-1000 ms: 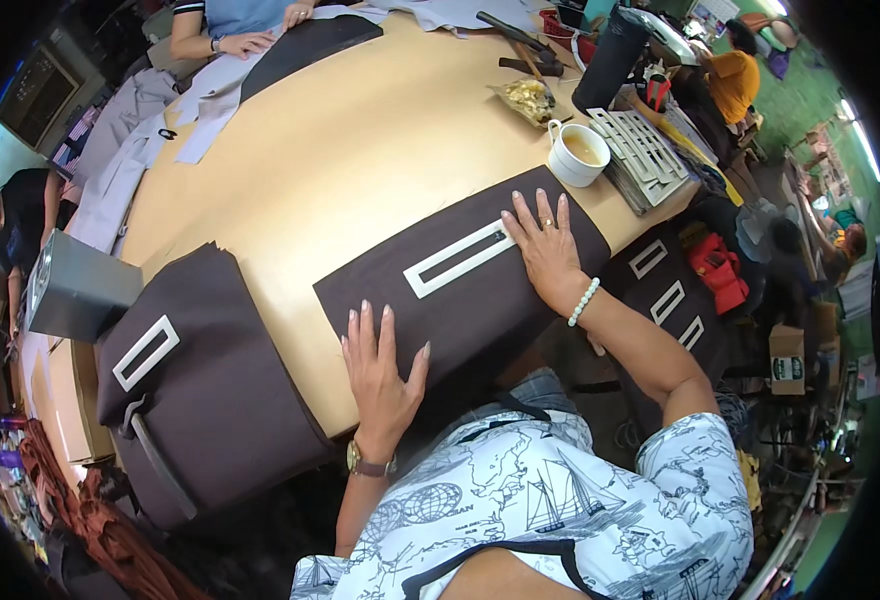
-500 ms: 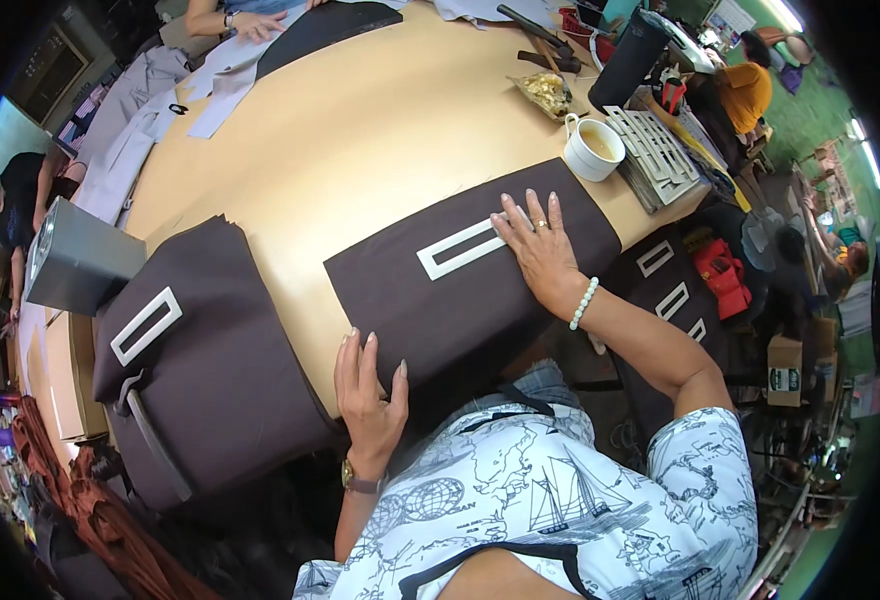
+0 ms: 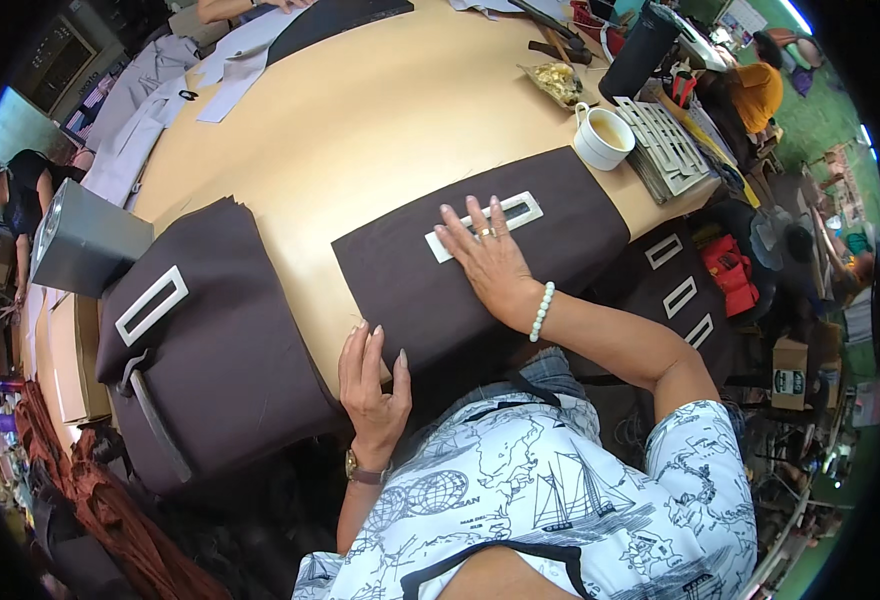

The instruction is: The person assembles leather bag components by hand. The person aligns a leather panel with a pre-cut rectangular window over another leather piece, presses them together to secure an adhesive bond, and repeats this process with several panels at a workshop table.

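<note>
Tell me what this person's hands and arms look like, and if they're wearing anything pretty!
The right hand has a gold-coloured ring on one finger, and a bracelet of pale, round beads circles that wrist. The left hand has a small watch with a brownish strap at its wrist. The right sleeve is short and white, with dark line drawings.

Right hand [image 3: 490, 262] flat and palm-down, left hand [image 3: 372, 392] (thumb apart) loosely extended.

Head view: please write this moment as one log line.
right hand: open, over white frame on dark cloth | left hand: open, by cloth's left edge | cup: on table
</note>
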Demonstrator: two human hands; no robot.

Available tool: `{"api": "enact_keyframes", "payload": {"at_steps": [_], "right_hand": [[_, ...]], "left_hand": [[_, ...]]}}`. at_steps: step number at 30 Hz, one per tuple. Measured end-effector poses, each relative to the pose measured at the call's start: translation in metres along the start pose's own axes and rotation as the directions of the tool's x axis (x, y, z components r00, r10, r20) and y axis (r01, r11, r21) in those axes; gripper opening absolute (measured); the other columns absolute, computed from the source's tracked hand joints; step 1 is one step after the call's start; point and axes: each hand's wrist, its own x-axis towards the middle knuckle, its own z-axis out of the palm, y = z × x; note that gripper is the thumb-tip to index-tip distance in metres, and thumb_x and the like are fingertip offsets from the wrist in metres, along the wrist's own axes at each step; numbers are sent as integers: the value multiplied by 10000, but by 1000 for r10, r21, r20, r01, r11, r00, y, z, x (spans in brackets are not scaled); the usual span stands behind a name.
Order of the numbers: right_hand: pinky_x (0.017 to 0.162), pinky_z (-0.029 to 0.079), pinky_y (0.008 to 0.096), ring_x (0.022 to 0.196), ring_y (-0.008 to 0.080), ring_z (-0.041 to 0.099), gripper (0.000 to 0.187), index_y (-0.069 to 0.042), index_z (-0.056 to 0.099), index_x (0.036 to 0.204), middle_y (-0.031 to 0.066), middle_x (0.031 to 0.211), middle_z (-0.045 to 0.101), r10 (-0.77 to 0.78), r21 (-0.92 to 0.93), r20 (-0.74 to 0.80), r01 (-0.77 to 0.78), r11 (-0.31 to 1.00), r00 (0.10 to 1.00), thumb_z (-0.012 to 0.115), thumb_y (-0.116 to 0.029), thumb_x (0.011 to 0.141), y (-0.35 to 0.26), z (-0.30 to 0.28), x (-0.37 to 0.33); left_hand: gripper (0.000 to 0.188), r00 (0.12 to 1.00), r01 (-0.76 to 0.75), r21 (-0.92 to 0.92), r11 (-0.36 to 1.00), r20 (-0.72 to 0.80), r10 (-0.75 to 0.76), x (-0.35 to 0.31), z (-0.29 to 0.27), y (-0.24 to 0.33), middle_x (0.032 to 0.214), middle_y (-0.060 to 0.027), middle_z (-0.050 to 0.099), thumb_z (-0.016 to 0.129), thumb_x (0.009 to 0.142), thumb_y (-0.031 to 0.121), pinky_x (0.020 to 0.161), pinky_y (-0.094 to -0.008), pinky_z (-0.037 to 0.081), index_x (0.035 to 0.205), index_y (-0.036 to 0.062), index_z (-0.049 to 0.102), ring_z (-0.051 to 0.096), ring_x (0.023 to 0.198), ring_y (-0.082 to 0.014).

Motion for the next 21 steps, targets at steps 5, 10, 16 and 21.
{"api": "enact_keyframes", "payload": {"at_steps": [5, 10, 16, 21], "right_hand": [[1058, 123, 573, 1332, 370, 203, 601, -122, 209, 1429, 129, 1478, 162, -57, 57, -46, 60, 997, 997, 412, -284, 887, -9, -7, 4], [1074, 109, 559, 1367, 374, 103, 689, -121, 255, 1416, 121, 1473, 201, -134, 885, -47, 104, 453, 990, 453, -9, 765, 25, 2, -1], [1042, 296, 387, 1245, 349, 370, 621, 10, 351, 1328, 207, 1312, 429, 673, 942, -141, -111, 318, 726, 556, -41, 743, 91, 77, -42], [845, 394, 421, 957, 320, 516, 568, 41, 392, 1262, 154, 984, 565, 783, 782, 46, -510, 358, 620, 623, -73, 756, 105, 108, -84]], "left_hand": [[376, 1000, -12, 22, 1000, -26, 13, -1, -2, 4, 1150, -197, 544, 651, 737, 24, 904, -421, 417, 1101, -21, 570, 520, 1067, -372], [365, 998, 55, 168, 984, -16, -53, -1, 2, 11, 1156, -207, 539, 648, 768, 68, 923, -420, 399, 1106, -43, 563, 504, 1095, -362], [393, 987, 164, 405, 899, -70, -148, 10, 23, 15, 1140, -190, 536, 675, 768, 190, 929, -455, 349, 1057, -53, 565, 475, 1098, -347], [205, 962, 263, 270, 927, -144, -231, 12, 26, 10, 1030, -136, 560, 658, 771, 126, 869, -438, 369, 895, -11, 571, 498, 1019, -320]]}}
